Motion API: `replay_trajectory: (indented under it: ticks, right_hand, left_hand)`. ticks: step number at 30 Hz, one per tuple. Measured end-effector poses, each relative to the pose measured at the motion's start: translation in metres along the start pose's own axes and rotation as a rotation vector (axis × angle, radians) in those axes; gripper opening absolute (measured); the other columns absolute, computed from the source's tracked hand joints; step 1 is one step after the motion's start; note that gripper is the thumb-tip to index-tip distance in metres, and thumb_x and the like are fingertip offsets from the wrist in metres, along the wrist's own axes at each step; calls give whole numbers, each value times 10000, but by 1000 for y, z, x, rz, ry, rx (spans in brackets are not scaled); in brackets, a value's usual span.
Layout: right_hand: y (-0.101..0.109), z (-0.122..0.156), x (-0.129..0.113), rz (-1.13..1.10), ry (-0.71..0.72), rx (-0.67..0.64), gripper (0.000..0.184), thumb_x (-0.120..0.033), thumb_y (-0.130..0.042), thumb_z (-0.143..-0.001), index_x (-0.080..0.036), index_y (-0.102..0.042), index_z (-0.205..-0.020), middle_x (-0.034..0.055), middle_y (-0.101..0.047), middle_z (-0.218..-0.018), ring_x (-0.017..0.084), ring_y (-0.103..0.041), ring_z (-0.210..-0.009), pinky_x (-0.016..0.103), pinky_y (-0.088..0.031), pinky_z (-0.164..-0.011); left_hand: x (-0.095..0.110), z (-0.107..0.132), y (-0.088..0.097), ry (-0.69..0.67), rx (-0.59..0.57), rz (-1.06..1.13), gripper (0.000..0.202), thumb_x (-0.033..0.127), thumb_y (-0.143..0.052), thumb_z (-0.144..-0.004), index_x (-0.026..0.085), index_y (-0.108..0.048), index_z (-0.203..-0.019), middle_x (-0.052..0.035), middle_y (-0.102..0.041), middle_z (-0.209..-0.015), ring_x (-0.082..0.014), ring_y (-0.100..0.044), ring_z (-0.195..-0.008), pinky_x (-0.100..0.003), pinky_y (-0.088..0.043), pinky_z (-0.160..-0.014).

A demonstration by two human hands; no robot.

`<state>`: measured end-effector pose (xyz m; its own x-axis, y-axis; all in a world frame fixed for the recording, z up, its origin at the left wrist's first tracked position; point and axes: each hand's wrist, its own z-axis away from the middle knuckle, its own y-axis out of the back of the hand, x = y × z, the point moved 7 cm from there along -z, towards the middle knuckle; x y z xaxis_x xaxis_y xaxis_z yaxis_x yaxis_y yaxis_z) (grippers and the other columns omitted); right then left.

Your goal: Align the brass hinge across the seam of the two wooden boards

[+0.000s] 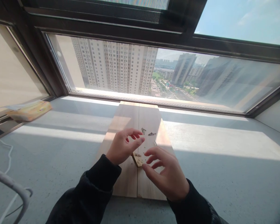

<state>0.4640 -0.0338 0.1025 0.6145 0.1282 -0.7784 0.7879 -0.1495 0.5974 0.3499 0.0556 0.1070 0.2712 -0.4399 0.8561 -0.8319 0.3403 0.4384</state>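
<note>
On the wooden board [128, 180] by the window, left hand [121, 146] hovers loosely spread, right hand [166, 174] fingers spread just touching a small wooden piece [137, 159], likely light, stiff, best pinched by its edges; screws [151, 134] lie farther off.

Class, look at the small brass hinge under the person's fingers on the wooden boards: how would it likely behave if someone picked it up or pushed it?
The hinge looks like thin flat metal, so probably stiff and light. Lying flat on the wooden boards, it would likely slide rather than roll. Its small size under the left hand and right hand suggests it is fiddly to pinch.
</note>
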Motion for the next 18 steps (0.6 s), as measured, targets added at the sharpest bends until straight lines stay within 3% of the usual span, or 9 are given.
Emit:
replay_trajectory:
  ticks: [1, 5, 9, 14, 18]
  right_hand:
    - [-2, 2, -4, 28, 21, -1, 135, -259, -597, -727, -189, -593, -842, 51, -625, -844, 153, -598, -673, 257, -494, -525]
    - [-10, 2, 0, 189, -2, -92, 124, -282, -592, -735, -187, -591, -815, 38, -603, -773, 160, -554, -655, 303, -469, -567]
    - [-22, 0, 7, 272, 110, -172, 224, -284, -639, -714, -187, -599, -912, 58, -611, -909, 203, -538, -836, 358, -454, -729]
    - [-60, 9, 5, 404, 278, -189, 435, -432, -755, -602, -235, -584, -951, 43, -565, -1084, 256, -439, -1050, 413, -360, -888]
    - [-81, 11, -2, 443, 321, -219, 639, -531, -737, -582, -240, -525, -1110, 61, -516, -1210, 283, -365, -1160, 456, -247, -1002]
  left_hand:
    - [1, 0, 2, 9, 46, 12, 341, 446, -504, -819, 173, -652, -961, -55, -673, -876, -170, -600, -779, -254, -457, -619]
    - [10, 2, 17, -6, 20, -90, 292, 413, -516, -817, 173, -671, -880, -35, -683, -848, -162, -606, -762, -256, -460, -662]
    - [6, 2, 38, 40, 18, -158, 322, 404, -485, -831, 158, -674, -749, -32, -680, -731, -160, -616, -703, -253, -458, -644]
    - [-8, 1, 27, 65, -91, -252, 467, 444, -371, -868, 152, -672, -663, -44, -650, -614, -153, -585, -587, -257, -424, -587]
    - [-6, 0, 29, 31, -28, -344, 413, 417, -415, -843, 155, -634, -611, -27, -624, -575, -138, -543, -546, -248, -378, -550]
